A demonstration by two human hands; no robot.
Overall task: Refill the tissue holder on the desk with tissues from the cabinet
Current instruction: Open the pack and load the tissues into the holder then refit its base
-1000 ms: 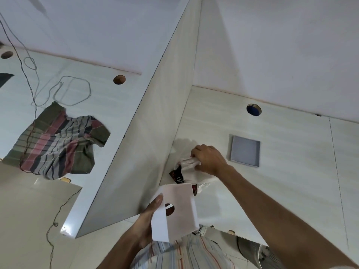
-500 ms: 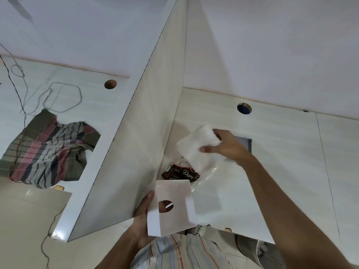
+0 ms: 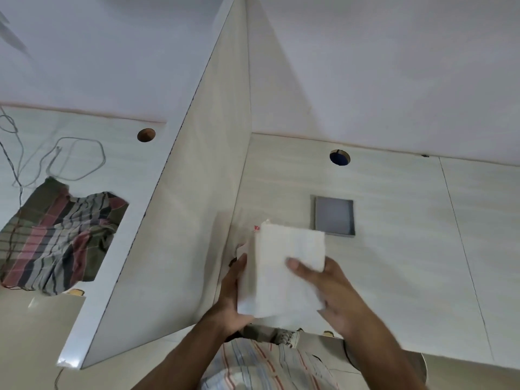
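Since 0.5 s ago I see the tissue stack (image 3: 289, 266) has come down from above the wrapper onto the white tissue holder (image 3: 247, 285). Nearest, my left hand (image 3: 230, 302) grips the holder's side, and my right hand (image 3: 329, 291) lies fingers spread against the stack. No writing readable now. Beyond, on the worktop (image 3: 422, 235), a grey square tray (image 3: 333, 216); left of the divider (image 3: 202, 192), a striped cloth (image 3: 59, 237).
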